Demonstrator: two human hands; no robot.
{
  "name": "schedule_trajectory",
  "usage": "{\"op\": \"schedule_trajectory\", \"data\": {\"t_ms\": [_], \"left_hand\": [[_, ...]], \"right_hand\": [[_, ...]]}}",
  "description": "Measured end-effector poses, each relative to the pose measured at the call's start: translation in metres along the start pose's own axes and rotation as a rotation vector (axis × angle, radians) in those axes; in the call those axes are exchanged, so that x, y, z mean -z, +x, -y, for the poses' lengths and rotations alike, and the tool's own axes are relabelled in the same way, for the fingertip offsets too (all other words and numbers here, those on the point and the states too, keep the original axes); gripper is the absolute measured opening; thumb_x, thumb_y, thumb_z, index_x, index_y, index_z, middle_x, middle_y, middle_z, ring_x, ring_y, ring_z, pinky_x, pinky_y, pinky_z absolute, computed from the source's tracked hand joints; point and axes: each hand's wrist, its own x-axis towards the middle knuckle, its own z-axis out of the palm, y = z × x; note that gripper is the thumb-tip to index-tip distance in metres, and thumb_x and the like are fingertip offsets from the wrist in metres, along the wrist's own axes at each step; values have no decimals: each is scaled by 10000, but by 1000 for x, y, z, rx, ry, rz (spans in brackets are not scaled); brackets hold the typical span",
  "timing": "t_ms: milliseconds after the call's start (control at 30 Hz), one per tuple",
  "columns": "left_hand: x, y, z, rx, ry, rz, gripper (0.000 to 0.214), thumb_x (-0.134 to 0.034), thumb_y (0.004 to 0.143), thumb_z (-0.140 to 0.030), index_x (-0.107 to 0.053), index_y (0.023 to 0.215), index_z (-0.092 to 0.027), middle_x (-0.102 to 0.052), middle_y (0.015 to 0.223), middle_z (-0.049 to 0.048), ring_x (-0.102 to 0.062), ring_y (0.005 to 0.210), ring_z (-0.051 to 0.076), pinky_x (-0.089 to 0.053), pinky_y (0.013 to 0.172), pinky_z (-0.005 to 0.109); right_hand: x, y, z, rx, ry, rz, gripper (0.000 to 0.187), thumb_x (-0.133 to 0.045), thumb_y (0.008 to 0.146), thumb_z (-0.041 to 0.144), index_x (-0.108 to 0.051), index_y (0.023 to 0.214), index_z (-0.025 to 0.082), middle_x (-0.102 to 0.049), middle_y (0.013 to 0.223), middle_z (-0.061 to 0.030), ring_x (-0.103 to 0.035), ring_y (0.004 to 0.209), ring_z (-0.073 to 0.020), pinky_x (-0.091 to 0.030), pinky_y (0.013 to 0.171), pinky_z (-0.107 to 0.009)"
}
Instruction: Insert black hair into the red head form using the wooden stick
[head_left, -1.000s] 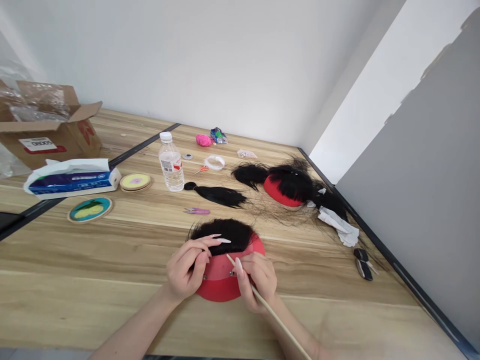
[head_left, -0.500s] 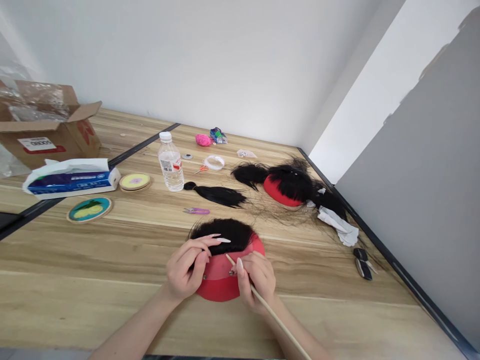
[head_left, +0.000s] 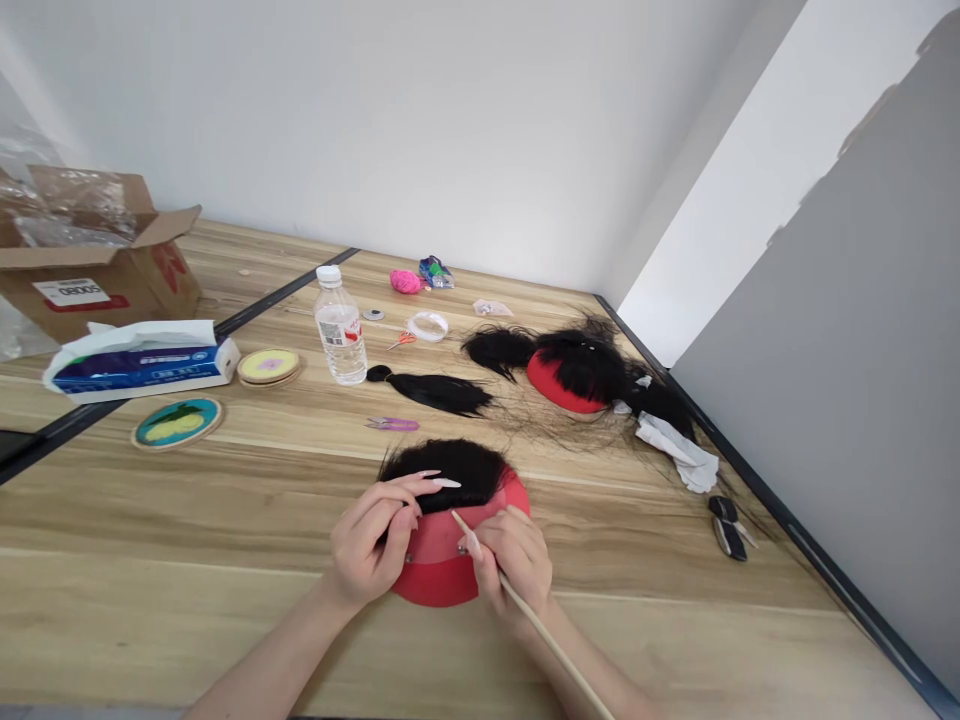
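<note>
A red dome-shaped wig block (head_left: 442, 590) lies in front of me, with sheer mesh (head_left: 431, 538) held over its near part by pins. Black hair (head_left: 442, 462) covers its far side. At the hair's near edge, my left hand (head_left: 375, 535) is closed, thumb and forefinger pinching some of the hair, other fingers resting over it. My right hand (head_left: 516, 558) grips a wooden-handled ventilating needle (head_left: 551, 640) like a pen, its tip at the mesh just below the hair edge. That tip is too small to make out clearly.
Beyond the block lie purple thread snips (head_left: 394, 424), a tied hair bundle (head_left: 442, 392) and a water bottle (head_left: 341, 335). Another red block with hair (head_left: 547, 385) sits back right. A tissue pack (head_left: 150, 365), embroidery hoops (head_left: 178, 423) and a cardboard box (head_left: 112, 285) stand left.
My right thumb has tilted slightly over the needle's handle, and the needle tip has shifted very little. My left hand keeps its pinch in nearly the same place.
</note>
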Motion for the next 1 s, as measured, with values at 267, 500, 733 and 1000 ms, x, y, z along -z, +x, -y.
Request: {"op": "schedule_trajectory", "data": {"t_ms": [267, 500, 733, 1000], "left_hand": [[-1, -2, 2, -1, -9, 4, 276, -401, 916, -16, -574, 759, -163, -694, 844, 70, -723, 931, 192, -621, 876, 321], [0, 0, 1, 7, 8, -1, 283, -406, 919, -33, -581, 741, -168, -705, 819, 66, -731, 901, 199, -631, 849, 323], [0, 0, 0, 9, 16, 5, 280, -408, 921, -30, -576, 746, -169, -708, 837, 67, -726, 915, 193, -628, 862, 318], [0, -2, 2, 8, 0, 7, 277, -401, 934, -36, -574, 761, -167, -695, 833, 65, -721, 934, 195, -622, 866, 320]], "right_hand": [[3, 8, 2, 83, -73, 44, 173, -501, 946, 112, -634, 847, 160, -678, 636, -29, -511, 479, -130, -374, 481, -293], [3, 11, 3, 76, -58, 39, 220, -453, 971, 124, -648, 872, 151, -680, 631, -44, -531, 494, -138, -379, 477, -291], [3, 9, 3, 57, -42, 24, 206, -472, 958, 111, -663, 898, 157, -699, 649, -43, -574, 508, -141, -406, 488, -292], [1, 4, 2, 36, -22, -1, 191, -495, 947, 91, -661, 881, 157, -704, 645, -40, -564, 490, -137, -389, 482, -294]]}}
